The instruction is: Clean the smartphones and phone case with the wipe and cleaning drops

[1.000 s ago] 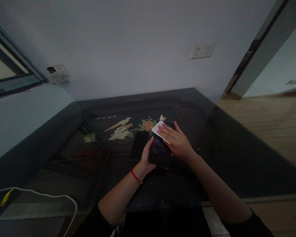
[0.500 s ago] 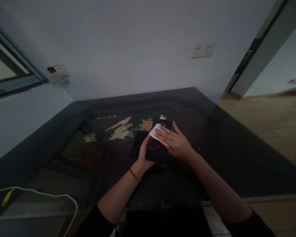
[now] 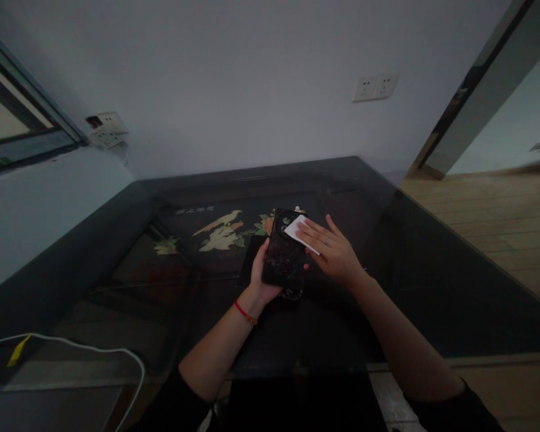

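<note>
A black smartphone (image 3: 282,261) is held up over the table with its camera side facing me. My left hand (image 3: 261,277) is wrapped round its left side and lower edge, and fingertips show at the right edge. Flat under the fingers of my right hand (image 3: 333,249) lies a folded white wipe (image 3: 299,233), pressed on the phone's upper right by the camera lenses. The right thumb stands apart from the fingers. Partly hidden behind the phone, a dark flat object (image 3: 248,264) rests on the table; its kind I cannot make out.
The dark glossy table (image 3: 432,300) carries a bird and flower picture (image 3: 220,234). A white cable (image 3: 85,346) with a yellow tag (image 3: 18,351) crosses the front left. Wall sockets (image 3: 375,88) are behind, more sockets (image 3: 108,129) stand near the window at left.
My right hand has slid the wipe to the right across the phone, baring more of the camera area. The left hand keeps its hold, and the phone has tilted slightly and shifted up.
</note>
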Demonstrator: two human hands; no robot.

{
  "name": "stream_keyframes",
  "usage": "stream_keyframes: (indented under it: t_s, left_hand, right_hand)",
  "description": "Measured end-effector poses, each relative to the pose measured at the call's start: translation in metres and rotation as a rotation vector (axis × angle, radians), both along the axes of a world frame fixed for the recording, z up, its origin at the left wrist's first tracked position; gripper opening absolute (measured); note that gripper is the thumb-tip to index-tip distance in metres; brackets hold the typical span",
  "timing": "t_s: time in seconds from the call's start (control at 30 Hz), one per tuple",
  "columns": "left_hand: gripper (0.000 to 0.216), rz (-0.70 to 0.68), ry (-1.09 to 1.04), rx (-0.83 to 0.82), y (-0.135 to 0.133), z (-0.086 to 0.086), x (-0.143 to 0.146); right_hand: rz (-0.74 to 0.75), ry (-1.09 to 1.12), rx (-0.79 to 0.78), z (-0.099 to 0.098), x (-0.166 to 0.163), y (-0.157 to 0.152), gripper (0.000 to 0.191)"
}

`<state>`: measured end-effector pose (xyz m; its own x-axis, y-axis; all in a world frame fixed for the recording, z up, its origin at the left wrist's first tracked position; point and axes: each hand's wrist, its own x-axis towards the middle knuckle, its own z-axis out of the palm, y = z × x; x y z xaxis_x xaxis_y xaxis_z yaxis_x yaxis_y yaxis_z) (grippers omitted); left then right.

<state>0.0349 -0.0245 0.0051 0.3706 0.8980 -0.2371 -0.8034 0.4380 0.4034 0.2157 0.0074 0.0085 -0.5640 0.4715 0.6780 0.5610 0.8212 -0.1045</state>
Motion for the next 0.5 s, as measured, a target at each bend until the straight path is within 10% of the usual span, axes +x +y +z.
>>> stream_keyframes:
  t_s: [0.5]
  left_hand:
    - [0.035,0.069,-0.014,-0.187,0.000,0.004,0.005]
  right_hand:
    - [0.063,0.051,0.061,-0.006,-0.032,-0.017,0.052]
